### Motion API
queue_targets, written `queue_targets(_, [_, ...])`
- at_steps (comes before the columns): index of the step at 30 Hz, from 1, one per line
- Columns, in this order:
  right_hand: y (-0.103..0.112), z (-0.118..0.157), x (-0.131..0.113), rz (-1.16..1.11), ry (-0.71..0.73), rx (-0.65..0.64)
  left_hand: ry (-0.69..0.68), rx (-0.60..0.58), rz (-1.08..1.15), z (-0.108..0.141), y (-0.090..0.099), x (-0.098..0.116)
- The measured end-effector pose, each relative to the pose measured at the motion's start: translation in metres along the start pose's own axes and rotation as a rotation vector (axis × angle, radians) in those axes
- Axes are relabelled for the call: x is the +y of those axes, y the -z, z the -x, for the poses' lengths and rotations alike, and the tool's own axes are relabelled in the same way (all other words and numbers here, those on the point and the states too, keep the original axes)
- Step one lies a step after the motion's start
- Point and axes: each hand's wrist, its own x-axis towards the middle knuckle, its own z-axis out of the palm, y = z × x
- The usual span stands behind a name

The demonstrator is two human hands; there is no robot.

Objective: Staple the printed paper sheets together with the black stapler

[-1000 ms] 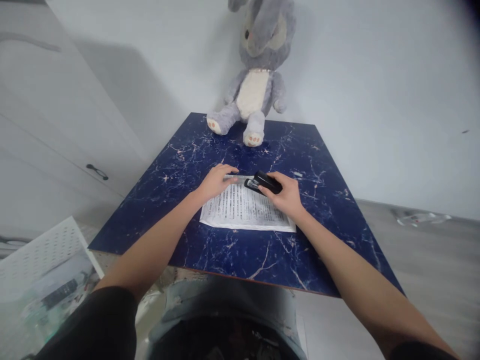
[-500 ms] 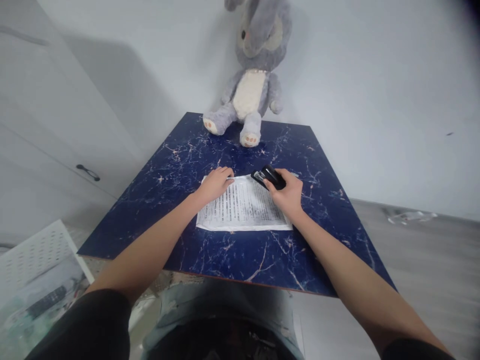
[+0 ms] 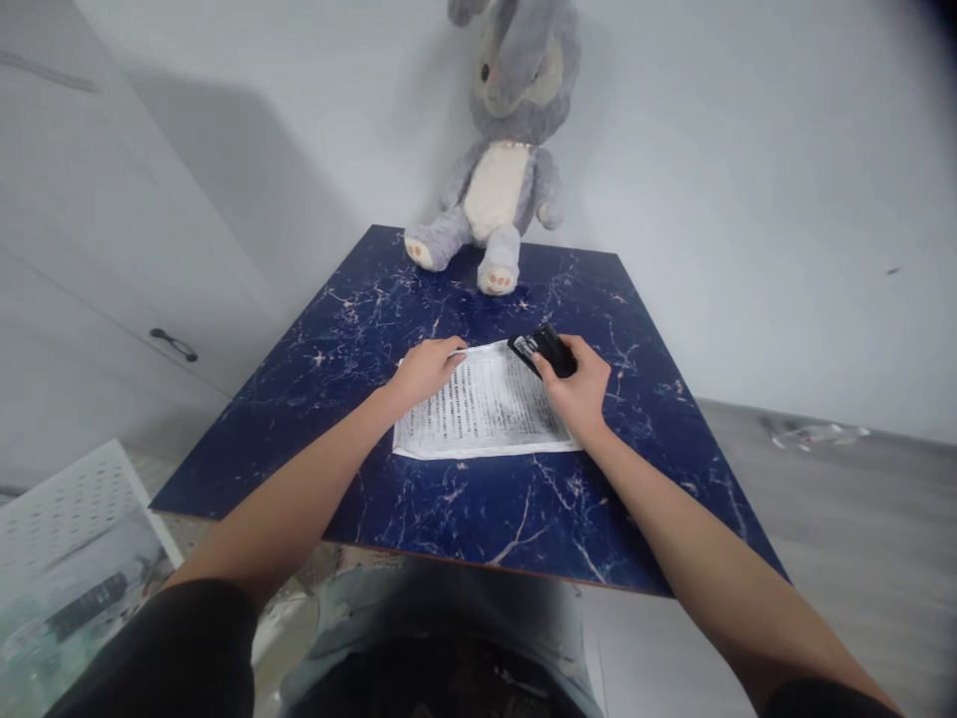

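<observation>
A stack of printed sheets [image 3: 497,409], covered in small dark text, lies on the blue marbled table [image 3: 478,509]. My left hand [image 3: 428,371] is closed on its upper left edge, the thumb on the print and the fingers over the border. In my right hand [image 3: 587,384] is a small black stapler [image 3: 549,349], gripped from its right side between thumb and fingers. The stapler's front end points left over the upper edge of the sheets, close to the upper right part. Whether its jaws touch the paper I cannot tell.
A grey plush rabbit [image 3: 502,189] sits at the table's far edge against the wall. To the lower left stands a white perforated rack [image 3: 82,499] with packages on it. Some clear plastic [image 3: 818,435] lies on the floor at right.
My right hand has shifted slightly right and rolled the stapler, so its top and sides show differently. The sheets have moved very little, and my left hand keeps its place.
</observation>
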Motion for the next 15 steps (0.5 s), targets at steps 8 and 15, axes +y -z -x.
queue_targets(8, [0.0006, -0.0002, -0.0032, -0.007, 0.012, -0.006, -0.026, 0.000, 0.020, 0.0002, 0.0014, 0.0004])
queue_targets(15, [0.0002, 0.0004, -0.0028, 0.007, 0.016, -0.025, -0.028, 0.004, 0.003, 0.0000, 0.0007, -0.0009])
